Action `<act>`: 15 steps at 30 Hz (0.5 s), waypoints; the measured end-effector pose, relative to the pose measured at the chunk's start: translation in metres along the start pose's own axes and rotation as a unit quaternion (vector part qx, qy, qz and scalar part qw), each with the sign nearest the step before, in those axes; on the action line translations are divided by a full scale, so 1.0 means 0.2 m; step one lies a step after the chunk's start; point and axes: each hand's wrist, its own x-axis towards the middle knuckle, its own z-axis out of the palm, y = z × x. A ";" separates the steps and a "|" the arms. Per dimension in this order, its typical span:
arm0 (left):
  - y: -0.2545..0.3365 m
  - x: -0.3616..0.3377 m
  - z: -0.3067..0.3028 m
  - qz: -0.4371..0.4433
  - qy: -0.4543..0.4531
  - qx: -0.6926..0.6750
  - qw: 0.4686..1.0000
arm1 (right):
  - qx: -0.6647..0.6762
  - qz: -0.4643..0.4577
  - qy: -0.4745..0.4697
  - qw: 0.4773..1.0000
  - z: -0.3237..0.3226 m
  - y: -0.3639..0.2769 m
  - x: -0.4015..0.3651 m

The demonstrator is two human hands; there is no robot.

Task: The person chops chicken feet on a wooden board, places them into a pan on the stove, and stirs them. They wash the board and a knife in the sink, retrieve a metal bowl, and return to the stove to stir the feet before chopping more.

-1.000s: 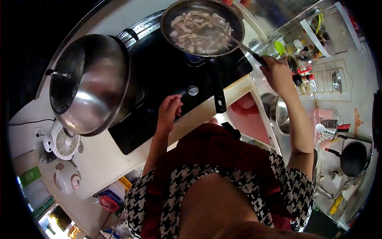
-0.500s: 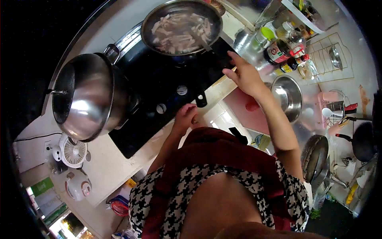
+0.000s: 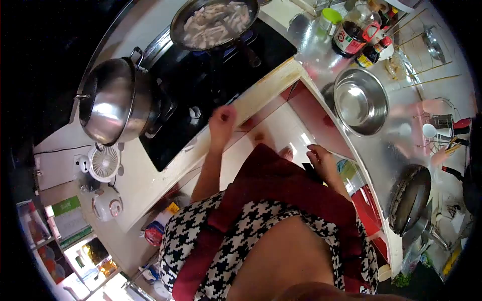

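My left hand [image 3: 222,123] is at the front edge of the black glass stove [image 3: 201,85], its fingers curled in and slightly blurred. Whatever it may hold is hidden. Close by on the stove is a round knob [image 3: 195,111]. My right hand [image 3: 323,163] hangs low beside the dark red apron [image 3: 281,183], fingers loosely bent and apart, holding nothing I can see. On the back burner, a frying pan [image 3: 175,31] holds pale strips of food [image 3: 216,25] in liquid. The pan's dark handle [image 3: 248,54] points toward me, away from both hands.
A lidded steel wok [image 3: 108,103] stands on the stove's left. Right of the stove are a steel bowl [image 3: 360,103], a dark sauce jug [image 3: 350,39] and another pan [image 3: 409,198]. A small white fan [image 3: 104,163] sits on the left counter.
My right hand has left the area by the pan handle and dropped to my side. My left hand has risen slightly to the stove's edge. The view has shifted.
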 end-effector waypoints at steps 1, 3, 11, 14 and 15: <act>-0.19 0.09 -0.02 0.070 0.079 0.020 0.994 | -0.006 0.025 -0.003 1.000 -0.01 0.02 -0.04; -0.10 0.20 -0.12 0.095 0.099 0.255 0.957 | -0.006 0.032 0.000 0.999 -0.03 0.06 -0.10; -0.26 0.37 -0.01 0.193 0.163 0.223 0.942 | -0.010 0.105 0.094 0.990 -0.02 0.17 -0.22; -0.19 0.15 0.29 0.227 0.009 0.300 0.927 | -0.044 0.132 0.134 0.981 -0.10 0.22 -0.34; -0.16 0.11 0.43 0.285 -0.043 0.281 0.915 | -0.025 0.161 0.139 0.977 -0.12 0.25 -0.38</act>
